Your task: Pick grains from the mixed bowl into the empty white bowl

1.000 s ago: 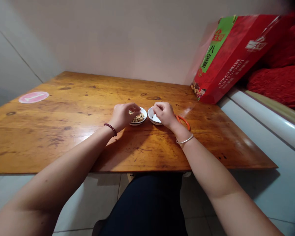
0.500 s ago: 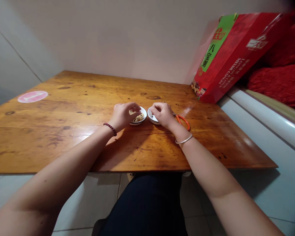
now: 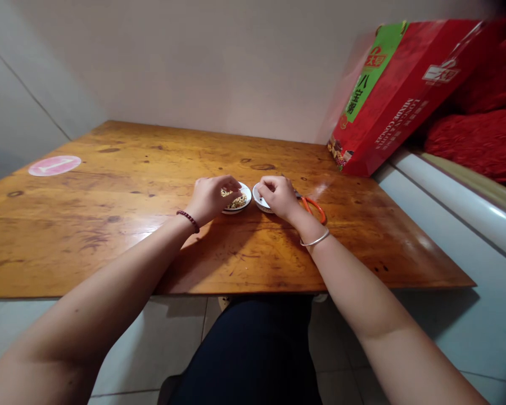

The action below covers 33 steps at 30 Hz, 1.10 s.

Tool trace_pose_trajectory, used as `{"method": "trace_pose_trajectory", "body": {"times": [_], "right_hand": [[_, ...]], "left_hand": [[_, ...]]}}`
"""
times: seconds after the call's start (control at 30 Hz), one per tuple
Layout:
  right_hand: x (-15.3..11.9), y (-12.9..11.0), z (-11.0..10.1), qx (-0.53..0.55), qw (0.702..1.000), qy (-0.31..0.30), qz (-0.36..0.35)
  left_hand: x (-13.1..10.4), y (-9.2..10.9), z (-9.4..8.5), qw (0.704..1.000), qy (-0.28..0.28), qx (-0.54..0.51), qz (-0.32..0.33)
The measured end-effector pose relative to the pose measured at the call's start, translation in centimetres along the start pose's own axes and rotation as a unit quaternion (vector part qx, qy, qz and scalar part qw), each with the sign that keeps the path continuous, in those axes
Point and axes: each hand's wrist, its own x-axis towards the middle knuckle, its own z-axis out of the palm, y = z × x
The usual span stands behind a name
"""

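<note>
My left hand (image 3: 211, 198) is at the left side of a small white bowl (image 3: 247, 194) of mixed grains or beans. Its fingers arch over the bowl, and grains show in the gap between thumb and forefinger. The far fingertips are hidden behind the hand. Over a second white bowl (image 3: 257, 198), my right hand (image 3: 279, 196) is closed, thumb against curled fingers. Whatever it may hold is too small or hidden. A few dark specks lie in this second bowl. The two bowls stand side by side, almost touching.
Scissors with orange handles (image 3: 315, 210) lie just right of my right hand on the wooden table (image 3: 109, 225). A tall red box (image 3: 409, 95) leans at the back right, beside red fabric (image 3: 480, 146). A pink oval sticker (image 3: 54, 166) marks the table's left side.
Almost nothing differs. The whole view has shifted very slightly; both hands keep their places over the two bowls.
</note>
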Motion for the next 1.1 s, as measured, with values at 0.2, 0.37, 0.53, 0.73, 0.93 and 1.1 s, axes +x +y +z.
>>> {"method": "trace_pose_trajectory", "body": {"times": [0.2,0.37,0.53,0.73,0.93,1.1], "right_hand": [[-0.1,-0.3,0.0,-0.033,0.999,-0.01,0.003],[-0.2,-0.6,0.0,-0.039,0.999,-0.032,0.01],[-0.2,-0.6,0.2,-0.03,0.998,-0.059,0.008],[-0.3,-0.4,0.6,-0.048,0.996,-0.074,-0.018],[-0.2,0.2,0.8,-0.054,0.995,-0.076,-0.033],[-0.1,0.2,0.6,-0.058,0.995,-0.078,-0.039]], "left_hand": [[-0.1,0.4,-0.1,0.999,-0.005,0.045,0.007],[-0.1,0.2,0.1,0.994,-0.019,0.1,0.041],[-0.2,0.2,0.1,0.993,-0.016,0.1,0.059],[0.0,0.5,0.1,0.991,-0.016,0.052,0.119],[0.1,0.8,-0.1,0.994,-0.012,0.014,0.104],[-0.1,1.1,-0.2,0.995,0.001,-0.016,0.093]]}}
